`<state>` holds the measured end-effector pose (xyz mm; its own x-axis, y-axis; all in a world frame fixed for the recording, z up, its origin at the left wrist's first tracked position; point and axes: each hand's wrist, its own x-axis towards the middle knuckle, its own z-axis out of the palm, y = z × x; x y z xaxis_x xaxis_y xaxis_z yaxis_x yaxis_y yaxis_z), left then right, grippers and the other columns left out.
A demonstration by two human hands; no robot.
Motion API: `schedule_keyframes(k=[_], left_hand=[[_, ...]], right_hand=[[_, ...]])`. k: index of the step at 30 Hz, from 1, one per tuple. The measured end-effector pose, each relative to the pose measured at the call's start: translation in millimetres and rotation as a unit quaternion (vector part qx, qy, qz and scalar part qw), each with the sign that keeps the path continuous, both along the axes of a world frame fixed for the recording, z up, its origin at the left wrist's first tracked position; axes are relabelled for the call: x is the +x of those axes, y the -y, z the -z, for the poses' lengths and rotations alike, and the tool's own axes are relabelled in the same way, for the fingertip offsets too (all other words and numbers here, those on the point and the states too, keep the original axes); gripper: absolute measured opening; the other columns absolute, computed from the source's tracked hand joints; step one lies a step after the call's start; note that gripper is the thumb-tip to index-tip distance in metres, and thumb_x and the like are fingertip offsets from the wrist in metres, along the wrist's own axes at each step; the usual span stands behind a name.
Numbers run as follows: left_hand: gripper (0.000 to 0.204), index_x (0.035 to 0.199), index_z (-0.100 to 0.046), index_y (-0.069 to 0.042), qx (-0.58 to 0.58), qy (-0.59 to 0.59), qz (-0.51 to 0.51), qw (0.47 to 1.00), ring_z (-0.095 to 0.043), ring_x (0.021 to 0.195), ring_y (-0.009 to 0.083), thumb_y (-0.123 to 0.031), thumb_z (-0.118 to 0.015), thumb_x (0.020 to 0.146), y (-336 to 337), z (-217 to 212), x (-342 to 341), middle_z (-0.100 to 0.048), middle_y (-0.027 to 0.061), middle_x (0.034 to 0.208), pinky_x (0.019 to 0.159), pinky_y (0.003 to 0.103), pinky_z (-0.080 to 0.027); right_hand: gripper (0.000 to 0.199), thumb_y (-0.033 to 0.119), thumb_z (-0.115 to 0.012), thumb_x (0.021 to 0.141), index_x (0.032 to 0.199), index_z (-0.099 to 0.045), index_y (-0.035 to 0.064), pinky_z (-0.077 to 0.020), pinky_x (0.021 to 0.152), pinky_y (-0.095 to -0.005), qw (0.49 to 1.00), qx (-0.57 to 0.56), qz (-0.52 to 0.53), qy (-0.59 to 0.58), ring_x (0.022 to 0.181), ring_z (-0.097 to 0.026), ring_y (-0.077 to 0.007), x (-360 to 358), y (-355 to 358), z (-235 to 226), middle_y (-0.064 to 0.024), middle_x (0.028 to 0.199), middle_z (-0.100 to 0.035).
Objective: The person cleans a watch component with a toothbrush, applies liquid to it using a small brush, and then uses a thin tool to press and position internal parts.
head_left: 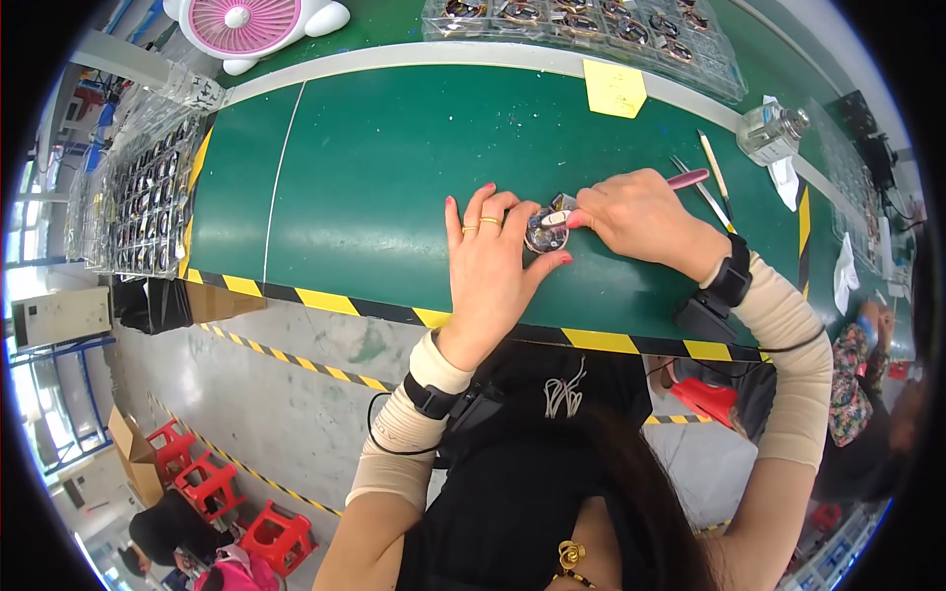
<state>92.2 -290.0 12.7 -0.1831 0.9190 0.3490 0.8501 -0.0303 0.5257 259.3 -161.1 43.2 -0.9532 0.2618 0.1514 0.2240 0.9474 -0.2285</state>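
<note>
Near the front half of the green table, my left hand (493, 251) pinches a small round electronic part (545, 237) between thumb and fingers. The part looks like a circuit board in a round shell, and the fingers partly cover it. My right hand (636, 219) is closed around a toothbrush with a pink handle (688, 178). Its whitish head reaches over the round part and appears to touch it. Beyond my right hand lie metal tweezers (702, 187) and a thin, pale-handled stick tool (713, 163) with a dark end.
A clear bottle (772, 135) with a metal top stands at the right, by white tissue (784, 183). A yellow note (615, 89) sticks to the back ledge. Clear trays of round parts (631, 25) and a pink-white fan (241, 22) are behind it. Stacked trays (148, 202) stand left.
</note>
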Motion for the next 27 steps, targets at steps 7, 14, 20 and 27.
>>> schedule_keyframes(k=[7, 14, 20, 27], left_hand=[[0.055, 0.112, -0.063, -0.008, 0.002, -0.003, 0.002, 1.000, -0.045, 0.126, 0.0332, -0.033, -0.085, 0.068, -0.3, -1.0, -2.1, -0.054, 0.0072, 0.115, 0.110, 0.062, -0.026], [0.055, 0.112, -0.064, -0.009, -0.008, -0.003, 0.008, 1.000, -0.045, 0.126, 0.0329, -0.032, -0.085, 0.067, 0.0, -3.7, 0.8, -0.054, 0.0071, 0.114, 0.110, 0.062, -0.026], [0.053, 0.111, -0.065, -0.010, -0.003, 0.005, 0.005, 1.000, -0.048, 0.125, 0.0327, -0.034, -0.085, 0.068, 1.4, -2.8, 0.0, -0.055, 0.0071, 0.116, 0.111, 0.060, -0.025], [0.054, 0.111, -0.064, -0.009, 0.010, -0.002, 0.016, 1.000, -0.047, 0.125, 0.0330, -0.033, -0.086, 0.067, 0.0, -0.3, 0.6, -0.055, 0.0074, 0.115, 0.111, 0.061, -0.026]], right_hand=[[0.025, 0.026, -0.065, 0.088, 0.073, -0.056, 0.0084, -0.0454, 0.053, -0.0425, 1.000, 0.016, -0.011, 0.001, 0.060, -0.061, -0.0285, -3.1, -1.7, -3.3, -0.0079, 0.062, -0.057], [0.019, 0.020, -0.065, 0.087, 0.075, -0.058, 0.0073, -0.0460, 0.052, -0.0419, 1.000, -0.018, 0.021, 0.011, 0.061, -0.061, -0.0292, 11.3, 15.9, -4.1, -0.0092, 0.064, -0.059], [0.014, 0.015, -0.061, 0.093, 0.083, -0.062, 0.0060, -0.0452, 0.053, -0.0410, 0.942, 0.041, 0.306, -0.132, 0.062, -0.060, -0.0349, 78.0, -2.4, -22.5, -0.0149, 0.068, -0.058], [0.019, 0.021, -0.060, 0.097, 0.085, -0.063, 0.0068, -0.0456, 0.054, -0.0414, 0.854, 0.170, 0.490, -0.038, 0.062, -0.058, -0.0356, 167.2, -17.7, 12.5, -0.0141, 0.068, -0.058]])
